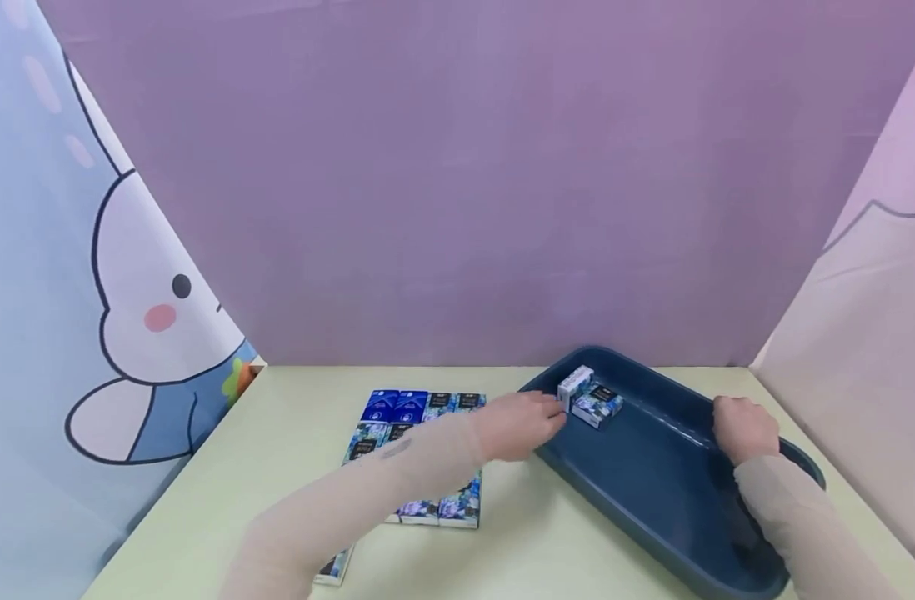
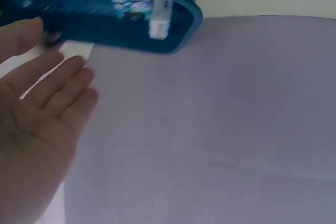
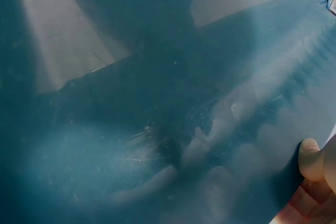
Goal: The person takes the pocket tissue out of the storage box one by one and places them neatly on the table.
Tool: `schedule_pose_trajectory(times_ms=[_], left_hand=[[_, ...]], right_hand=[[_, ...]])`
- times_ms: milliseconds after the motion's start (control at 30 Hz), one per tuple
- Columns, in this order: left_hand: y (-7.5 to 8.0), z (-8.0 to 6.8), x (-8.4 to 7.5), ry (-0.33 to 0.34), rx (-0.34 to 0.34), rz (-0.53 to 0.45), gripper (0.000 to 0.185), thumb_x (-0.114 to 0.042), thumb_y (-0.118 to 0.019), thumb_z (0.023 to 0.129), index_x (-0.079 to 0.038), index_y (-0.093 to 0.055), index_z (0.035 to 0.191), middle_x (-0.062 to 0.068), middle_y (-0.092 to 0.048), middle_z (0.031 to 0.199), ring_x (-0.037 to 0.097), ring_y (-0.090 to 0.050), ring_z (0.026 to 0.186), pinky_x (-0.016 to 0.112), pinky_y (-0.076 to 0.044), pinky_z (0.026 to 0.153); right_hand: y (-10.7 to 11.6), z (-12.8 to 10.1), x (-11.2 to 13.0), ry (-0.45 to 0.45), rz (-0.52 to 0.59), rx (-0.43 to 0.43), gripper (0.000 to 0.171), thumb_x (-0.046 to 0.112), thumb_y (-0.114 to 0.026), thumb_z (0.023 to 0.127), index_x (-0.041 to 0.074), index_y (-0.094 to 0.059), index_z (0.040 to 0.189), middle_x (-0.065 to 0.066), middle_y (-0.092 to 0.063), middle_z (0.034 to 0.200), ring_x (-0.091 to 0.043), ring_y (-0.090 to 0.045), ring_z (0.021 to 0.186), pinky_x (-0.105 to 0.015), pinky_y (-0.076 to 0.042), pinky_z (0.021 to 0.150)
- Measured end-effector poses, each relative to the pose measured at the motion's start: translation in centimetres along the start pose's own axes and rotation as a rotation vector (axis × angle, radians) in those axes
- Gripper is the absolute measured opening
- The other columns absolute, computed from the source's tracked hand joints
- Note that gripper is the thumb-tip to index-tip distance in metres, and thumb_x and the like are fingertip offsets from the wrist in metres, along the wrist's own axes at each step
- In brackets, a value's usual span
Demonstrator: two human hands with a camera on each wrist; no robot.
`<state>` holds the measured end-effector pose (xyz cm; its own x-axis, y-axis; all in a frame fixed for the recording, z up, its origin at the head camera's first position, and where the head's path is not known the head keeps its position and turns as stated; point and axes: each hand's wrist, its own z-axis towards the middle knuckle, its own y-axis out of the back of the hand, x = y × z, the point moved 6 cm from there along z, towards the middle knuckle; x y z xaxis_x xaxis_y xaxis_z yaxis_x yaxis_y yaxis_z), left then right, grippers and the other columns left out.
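Note:
A dark blue tray [image 1: 652,467] sits at an angle on the right of the table. Two small floral-printed boxes are in its far left corner: one box [image 1: 575,385] stands on its side, and the other box [image 1: 597,405] lies flat beside it. My left hand [image 1: 521,425] is at the tray's left rim, close to the boxes. In the left wrist view its fingers [image 2: 63,85] are loosely extended with nothing held. With my right hand [image 1: 746,429] I grip the tray's right rim. The right wrist view shows the thumb [image 3: 311,161] on the tray's inner wall.
Left of the tray, several floral boxes [image 1: 460,504] lie in rows, partly hidden by my left forearm. Two plain blue boxes [image 1: 395,406] lie at the far end of these rows. A purple cloth [image 1: 465,183] hangs behind the pale green table [image 1: 225,500], with printed cloths at both sides.

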<state>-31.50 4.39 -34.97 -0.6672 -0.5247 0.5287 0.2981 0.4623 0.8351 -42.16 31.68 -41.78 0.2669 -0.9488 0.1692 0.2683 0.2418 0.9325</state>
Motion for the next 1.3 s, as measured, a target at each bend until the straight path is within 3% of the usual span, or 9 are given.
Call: schedule_pose_trajectory(times_ms=[133,233,333,467,600,867,1100,1300], left_hand=[[-1.4,5.0,0.6,-0.025,0.04,0.101,0.04,-0.022,-0.052,0.093,-0.016,-0.05,0.132,-0.003,-0.049,0.134,0.01,-0.044,0.124,0.021,-0.036,0.104],[-2.9,7.7,1.2,-0.034,0.145,0.201,0.044,-0.027,-0.049,0.094,-0.019,-0.043,0.137,-0.004,-0.04,0.142,0.01,-0.035,0.132,0.021,-0.03,0.108],[-4.2,9.8,1.7,-0.059,0.267,0.261,0.052,-0.033,-0.048,0.094,-0.022,-0.033,0.142,-0.004,-0.027,0.15,0.011,-0.022,0.138,0.021,-0.021,0.112],[-5.4,11.7,2.0,-0.058,0.338,0.252,0.056,-0.037,-0.046,0.094,-0.022,-0.027,0.145,-0.004,-0.019,0.153,0.011,-0.017,0.14,0.021,-0.018,0.113],[-6.6,12.4,2.5,-0.001,0.361,0.184,0.05,-0.033,-0.042,0.097,-0.022,-0.03,0.144,-0.004,-0.021,0.152,0.011,-0.02,0.139,0.021,-0.02,0.113],[-8.5,11.9,3.7,0.119,0.391,0.078,0.042,-0.024,-0.032,0.1,-0.025,-0.034,0.142,-0.006,-0.025,0.151,0.011,-0.024,0.138,0.024,-0.028,0.11],[-8.5,11.6,3.6,0.095,0.329,0.128,0.039,-0.023,-0.038,0.099,-0.023,-0.04,0.138,-0.004,-0.037,0.142,0.012,-0.039,0.127,0.026,-0.043,0.098],[-8.9,11.8,3.4,0.055,0.306,0.157,0.039,-0.021,-0.04,0.098,-0.022,-0.042,0.137,-0.002,-0.04,0.137,0.013,-0.045,0.12,0.026,-0.046,0.094]], right_hand=[[-0.2,-0.2,0.5,-0.002,-0.019,-0.002,0.015,-0.009,-0.046,0.077,-0.004,-0.056,0.068,-0.026,-0.057,0.063,-0.042,-0.053,0.051,-0.047,-0.039,0.036],[-0.3,-0.3,1.1,-0.002,-0.023,-0.009,0.014,-0.009,-0.047,0.078,-0.004,-0.057,0.068,-0.023,-0.058,0.062,-0.04,-0.053,0.051,-0.047,-0.04,0.037],[-0.2,-0.4,1.9,-0.004,-0.022,-0.016,0.013,-0.007,-0.049,0.079,-0.004,-0.058,0.069,-0.022,-0.059,0.063,-0.039,-0.054,0.052,-0.047,-0.041,0.038],[-0.1,-0.6,2.7,-0.01,-0.017,-0.032,0.014,-0.007,-0.049,0.079,-0.004,-0.059,0.07,-0.021,-0.059,0.063,-0.039,-0.054,0.052,-0.047,-0.042,0.039],[-0.2,-1.0,3.4,-0.016,-0.022,-0.038,0.015,-0.008,-0.05,0.078,-0.003,-0.059,0.068,-0.019,-0.058,0.061,-0.036,-0.054,0.051,-0.046,-0.041,0.038],[0.3,-1.6,4.6,-0.012,-0.037,-0.045,0.014,-0.009,-0.051,0.078,-0.002,-0.059,0.068,-0.017,-0.058,0.06,-0.035,-0.054,0.05,-0.045,-0.042,0.038],[0.9,-1.8,4.6,-0.009,-0.046,-0.051,0.011,-0.009,-0.054,0.076,-0.003,-0.059,0.068,-0.018,-0.058,0.061,-0.036,-0.054,0.051,-0.046,-0.042,0.039],[1.0,-2.0,4.6,-0.015,-0.048,-0.039,0.007,-0.008,-0.057,0.075,-0.003,-0.059,0.07,-0.018,-0.059,0.063,-0.036,-0.055,0.052,-0.047,-0.044,0.04]])
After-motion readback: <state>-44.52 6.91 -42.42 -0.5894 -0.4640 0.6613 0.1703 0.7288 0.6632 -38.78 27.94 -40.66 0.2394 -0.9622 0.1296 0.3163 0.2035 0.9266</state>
